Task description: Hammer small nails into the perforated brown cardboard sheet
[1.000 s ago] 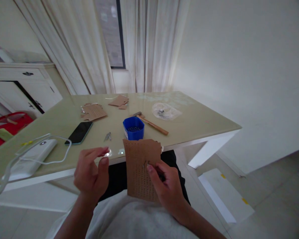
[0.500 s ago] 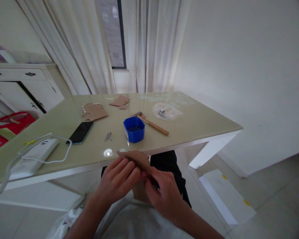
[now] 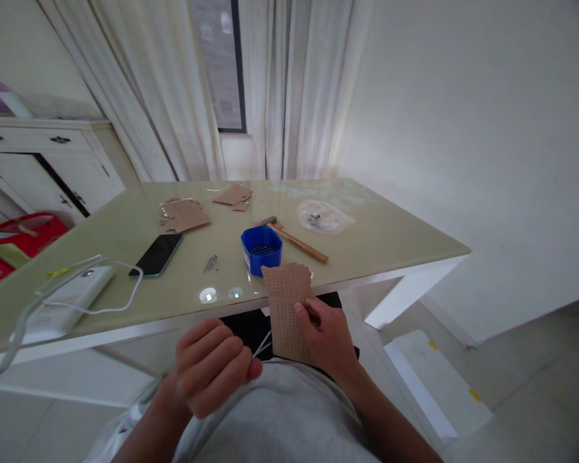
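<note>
My right hand grips a piece of brown cardboard by its right edge, thumb on its face. The cardboard is dotted with rows of small holes and is held upright over my lap, its top edge overlapping the front of the table. To its left, my left hand is closed in a fist. Thin pale nails seem to stick out between its thumb and fingers, pointing at the cardboard; their hidden ends are inside the fist. Just beyond the cardboard stands a blue plastic box with small dark bits inside.
A hammer lies right of the box. Several loose nails, a phone and a white power strip with a cable are on the left. Farther back lie torn cardboard pieces and a clear plastic bag.
My left hand has let go of the cardboard and moved left and down, now with thin nails in it. My right hand has turned the cardboard upright, its holed face showing.
</note>
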`<state>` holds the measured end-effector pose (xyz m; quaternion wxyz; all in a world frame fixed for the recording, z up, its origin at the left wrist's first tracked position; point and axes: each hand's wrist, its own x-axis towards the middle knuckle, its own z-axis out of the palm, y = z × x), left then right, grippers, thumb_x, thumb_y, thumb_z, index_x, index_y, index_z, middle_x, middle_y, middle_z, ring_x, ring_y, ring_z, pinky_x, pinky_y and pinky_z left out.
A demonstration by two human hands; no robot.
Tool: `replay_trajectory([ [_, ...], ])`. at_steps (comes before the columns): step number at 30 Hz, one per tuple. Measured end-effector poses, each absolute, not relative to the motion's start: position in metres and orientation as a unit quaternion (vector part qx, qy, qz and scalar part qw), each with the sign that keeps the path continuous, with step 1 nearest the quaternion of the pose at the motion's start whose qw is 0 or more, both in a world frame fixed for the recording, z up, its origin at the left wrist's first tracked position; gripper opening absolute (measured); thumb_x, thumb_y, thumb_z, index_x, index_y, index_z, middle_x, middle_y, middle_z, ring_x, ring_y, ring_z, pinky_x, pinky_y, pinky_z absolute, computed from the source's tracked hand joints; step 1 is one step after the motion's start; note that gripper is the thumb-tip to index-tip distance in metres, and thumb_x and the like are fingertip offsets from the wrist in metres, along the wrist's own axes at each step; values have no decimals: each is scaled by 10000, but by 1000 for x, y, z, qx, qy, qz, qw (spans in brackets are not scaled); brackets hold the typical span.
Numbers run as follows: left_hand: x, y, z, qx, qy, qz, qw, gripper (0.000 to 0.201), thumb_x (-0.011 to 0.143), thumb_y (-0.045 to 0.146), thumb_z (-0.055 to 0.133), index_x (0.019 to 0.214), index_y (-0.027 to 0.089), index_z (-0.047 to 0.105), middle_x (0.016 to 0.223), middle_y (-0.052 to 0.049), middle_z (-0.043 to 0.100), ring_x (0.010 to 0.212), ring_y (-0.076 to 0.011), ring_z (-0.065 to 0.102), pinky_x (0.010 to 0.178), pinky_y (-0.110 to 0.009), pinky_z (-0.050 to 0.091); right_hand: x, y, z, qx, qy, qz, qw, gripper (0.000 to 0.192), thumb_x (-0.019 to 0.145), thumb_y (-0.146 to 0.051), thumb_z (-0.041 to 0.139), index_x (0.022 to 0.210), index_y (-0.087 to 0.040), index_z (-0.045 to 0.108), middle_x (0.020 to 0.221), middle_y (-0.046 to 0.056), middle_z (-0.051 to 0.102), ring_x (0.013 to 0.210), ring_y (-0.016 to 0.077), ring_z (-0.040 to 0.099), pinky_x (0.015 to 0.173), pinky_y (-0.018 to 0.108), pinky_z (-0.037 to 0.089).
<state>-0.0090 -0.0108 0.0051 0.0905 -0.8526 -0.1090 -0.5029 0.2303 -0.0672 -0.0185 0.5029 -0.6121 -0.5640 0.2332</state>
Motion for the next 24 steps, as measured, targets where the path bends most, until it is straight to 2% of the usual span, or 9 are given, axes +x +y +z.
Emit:
replay_trajectory([
  [2, -13, 1, 10, -850, -137, -502, 87, 306, 1062, 198, 658, 767, 236, 584, 648, 17, 614, 592, -149, 534, 623, -330, 428, 243, -67, -17, -605, -535, 262, 528, 439, 1002, -542, 715, 701, -235, 626, 654, 18, 623, 614, 194, 572, 586, 310, 363],
  [4, -20, 24, 15, -849, -257, -460, 12, 363, 1067, 212, 591, 709, 238, 537, 612, 25, 548, 568, -149, 486, 611, -322, 394, 250, -69, -15, -591, -507, 297, 552, 485, 980, -623, 727, 714, -228, 637, 679, 21, 630, 638, 197, 575, 584, 304, 402],
  [7, -36, 71, 21, -802, -451, -348, -180, 424, 1031, 465, 541, 670, 246, 505, 586, 24, 510, 579, -168, 450, 601, -318, 356, 253, -72, -12, -565, -466, 344, 588, 538, 906, -697, 794, 707, -218, 651, 686, 14, 620, 651, 191, 563, 584, 298, 431],
  [8, -42, 87, 24, -795, -468, -329, -202, 460, 1008, 538, 531, 654, 246, 500, 584, 18, 501, 592, -173, 457, 603, -314, 357, 253, -73, -11, -557, -452, 356, 599, 543, 881, -702, 823, 707, -215, 661, 690, 12, 624, 657, 188, 562, 589, 296, 439],
  [12, -63, 137, 32, -767, -514, -297, -243, 592, 969, 710, 417, 577, 266, 415, 555, 12, 423, 563, -171, 408, 577, -314, 346, 247, -77, -7, -525, -398, 399, 638, 524, 828, -689, 900, 727, -208, 719, 739, 19, 686, 687, 182, 597, 626, 290, 483],
  [16, -74, 168, 32, -756, -540, -244, -277, 624, 875, 789, 490, 534, 271, 421, 536, 3, 436, 532, -163, 390, 567, -318, 352, 241, -83, 0, -495, -363, 441, 655, 479, 802, -661, 944, 769, -214, 775, 781, 36, 761, 678, 186, 657, 626, 293, 533],
  [20, -80, 192, 22, -756, -555, -189, -291, 622, 864, 753, 534, 495, 266, 419, 510, 1, 428, 520, -162, 392, 572, -320, 380, 238, -86, 8, -475, -355, 462, 659, 432, 750, -610, 1004, 820, -224, 825, 849, 50, 818, 726, 206, 720, 669, 308, 581],
  [22, -82, 203, 16, -752, -569, -166, -287, 626, 916, 710, 543, 499, 260, 419, 507, 5, 421, 511, -162, 408, 567, -322, 389, 238, -86, 10, -470, -353, 467, 661, 428, 742, -603, 1014, 812, -224, 829, 840, 48, 820, 730, 208, 726, 674, 308, 584],
  [24, -83, 214, 10, -746, -589, -142, -275, 603, 998, 656, 576, 576, 230, 511, 559, 15, 484, 528, -157, 470, 573, -311, 429, 238, -84, 9, -470, -349, 468, 662, 430, 742, -599, 1018, 798, -221, 822, 818, 41, 813, 717, 204, 720, 665, 304, 575],
])
